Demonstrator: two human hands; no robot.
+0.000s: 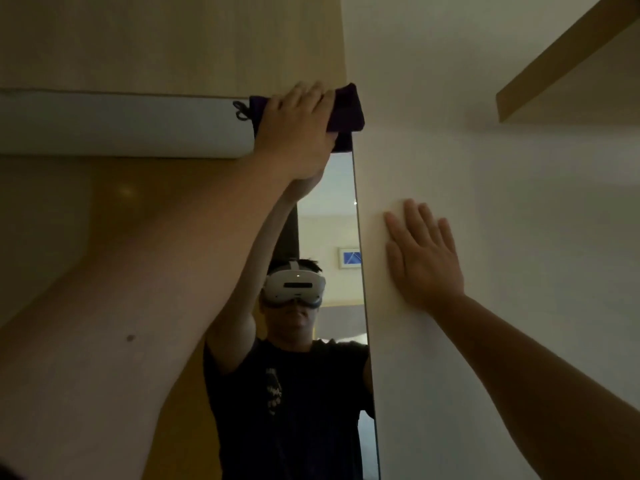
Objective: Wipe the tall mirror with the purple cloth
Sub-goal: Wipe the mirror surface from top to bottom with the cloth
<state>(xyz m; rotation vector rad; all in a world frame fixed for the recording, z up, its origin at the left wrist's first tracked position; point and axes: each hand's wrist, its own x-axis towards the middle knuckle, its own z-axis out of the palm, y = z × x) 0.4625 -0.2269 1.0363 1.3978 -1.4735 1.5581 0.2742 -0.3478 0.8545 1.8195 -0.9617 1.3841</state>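
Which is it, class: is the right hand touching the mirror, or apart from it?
Apart. The head view shows the right hand flat on the white wall, with a strip of bare wall between it and the mirror edge.

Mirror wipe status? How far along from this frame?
Done: cloth is picked up and at the glass. In hand: the left hand presses the purple cloth against the top right corner of the tall mirror, while the right hand lies flat on the white wall beside it. Left: everything below; whether the lower glass is already wiped cannot be judged here.
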